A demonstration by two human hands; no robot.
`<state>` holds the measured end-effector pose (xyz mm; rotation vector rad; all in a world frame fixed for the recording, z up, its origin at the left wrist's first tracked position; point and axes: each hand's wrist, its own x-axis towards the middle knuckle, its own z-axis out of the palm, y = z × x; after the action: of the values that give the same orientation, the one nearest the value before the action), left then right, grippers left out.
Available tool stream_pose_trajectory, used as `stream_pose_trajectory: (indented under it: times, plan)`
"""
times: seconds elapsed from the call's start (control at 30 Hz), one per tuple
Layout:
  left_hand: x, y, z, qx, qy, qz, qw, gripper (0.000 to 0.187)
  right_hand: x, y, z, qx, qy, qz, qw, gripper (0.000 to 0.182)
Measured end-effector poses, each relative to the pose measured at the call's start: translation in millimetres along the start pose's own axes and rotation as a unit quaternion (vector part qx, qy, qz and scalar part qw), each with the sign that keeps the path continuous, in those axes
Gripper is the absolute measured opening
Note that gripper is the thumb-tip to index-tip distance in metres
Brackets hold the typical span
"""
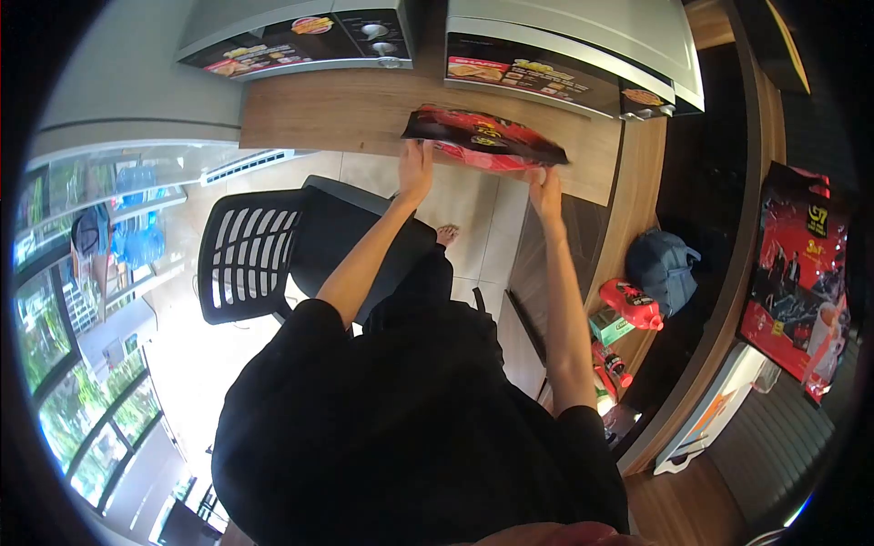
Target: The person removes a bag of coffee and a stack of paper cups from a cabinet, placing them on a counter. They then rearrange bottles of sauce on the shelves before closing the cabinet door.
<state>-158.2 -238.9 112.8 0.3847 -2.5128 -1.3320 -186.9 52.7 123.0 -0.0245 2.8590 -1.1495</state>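
Observation:
A red and black plastic packet (487,136) is held up in front of me over the edge of the wooden counter (319,114). My left hand (416,173) grips its lower left part, with the fingers partly hidden by the packet. My right hand (546,189) pinches the lower right end. The packet lies nearly level between both hands, a little blurred. Beyond it stand two appliances with printed front panels, one at the left (309,41) and one at the right (555,77).
A black chair (350,223) stands left of my legs. On the right are a blue bag (662,271), a red bottle (630,304), a green box (610,326) and a larger red and black packet (797,282). Windows line the far left.

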Motion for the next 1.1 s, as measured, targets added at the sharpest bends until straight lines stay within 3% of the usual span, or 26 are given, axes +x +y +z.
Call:
stream_pose_trajectory:
  times: [0.03,0.07,0.13,0.2,0.27,0.33,0.47,0.53,0.6,0.8,0.83,0.93,1.03,1.1]
  plan:
    - [-2.7,7.9,-7.2,0.051,0.016,0.027,0.998,0.036,-12.4,5.2,24.5,0.165,0.158,0.069,0.971,0.04]
    - [-8.2,12.7,-10.9,0.102,0.032,0.054,0.993,0.037,-26.1,-8.0,20.3,0.176,0.113,0.112,0.972,0.04]
    - [-29.9,12.6,-10.4,-0.015,0.003,-0.052,0.999,0.039,-76.7,-43.1,-12.2,0.198,0.02,0.197,0.96,0.038]
    - [-48.7,13.1,-11.5,-0.062,-0.027,-0.097,0.993,0.042,-130.8,10.4,25.4,0.342,-0.077,0.149,0.925,0.035]
    - [-71.7,19.4,-10.3,-0.046,-0.053,-0.083,0.994,0.043,-186.7,16.9,33.5,0.4,-0.151,0.196,0.883,0.032]
    - [-96.3,36.5,-8.1,-0.075,-0.142,-0.074,0.984,0.041,-235.2,19.7,32.3,0.362,-0.193,0.227,0.883,0.029]
    - [-149.9,99.3,13.8,-0.149,-0.272,0.061,0.949,0.032,-296.9,-0.9,3.2,0.252,-0.137,0.332,0.899,0.035]
    - [-181.4,132.9,26.2,-0.132,-0.369,0.093,0.915,0.025,-312.7,-11.5,-18.2,0.282,-0.077,0.341,0.894,0.034]
    - [-207.9,193.7,25.0,-0.202,-0.429,0.165,0.865,0.018,-330.8,-10.3,-33.5,0.321,0.019,0.291,0.901,0.033]
    - [-321.6,308.6,25.8,-0.348,-0.608,0.348,0.622,0.018,-417.3,-29.0,-101.7,0.265,0.291,0.258,0.882,0.037]
    - [-342.6,326.9,18.2,-0.362,-0.623,0.368,0.588,0.026,-440.4,-32.9,-108.7,0.252,0.332,0.263,0.87,0.036]
    - [-401.6,387.9,-3.5,-0.43,-0.488,0.584,0.486,0.03,-506.4,-72.1,-141.2,0.248,0.505,0.261,0.785,0.03]
    - [-459.4,438.1,-17.2,-0.449,-0.472,0.648,0.395,0.033,-566.0,-97.5,-161.8,0.154,0.689,0.202,0.678,0.028]
    - [-496.4,475.2,-28.3,-0.434,-0.457,0.678,0.377,0.033,-606.5,-117.5,-188.1,0.032,0.748,0.201,0.631,0.02]
